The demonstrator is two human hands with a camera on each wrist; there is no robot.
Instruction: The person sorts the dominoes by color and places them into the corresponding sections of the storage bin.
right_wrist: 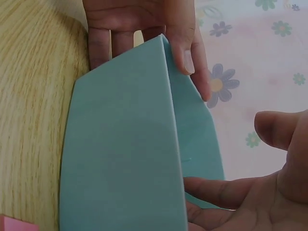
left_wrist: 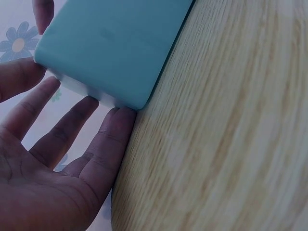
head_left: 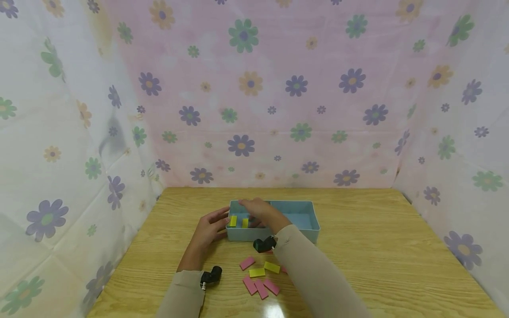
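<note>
A light blue divided box (head_left: 272,235) stands on the wooden table. At its left end, my left hand (head_left: 207,229) holds the end wall. The thumb hooks over the rim and the other fingers lie along the outside, as the right wrist view shows. My right hand (head_left: 262,212) reaches over the front wall into the left compartment, thumb raised and fingers extended, their tips hidden behind the wall. Nothing shows between thumb and fingers. Two yellow blocks (head_left: 233,221) stand upright in that compartment, left of the right hand.
In front of the box lie several flat pink blocks (head_left: 260,289) and two yellow blocks (head_left: 256,272), partly beside the right sleeve (head_left: 314,269). The box's right compartment (head_left: 296,214) is partly covered by the right wrist. Flowered cloth (head_left: 274,101) hangs around the table (head_left: 370,247).
</note>
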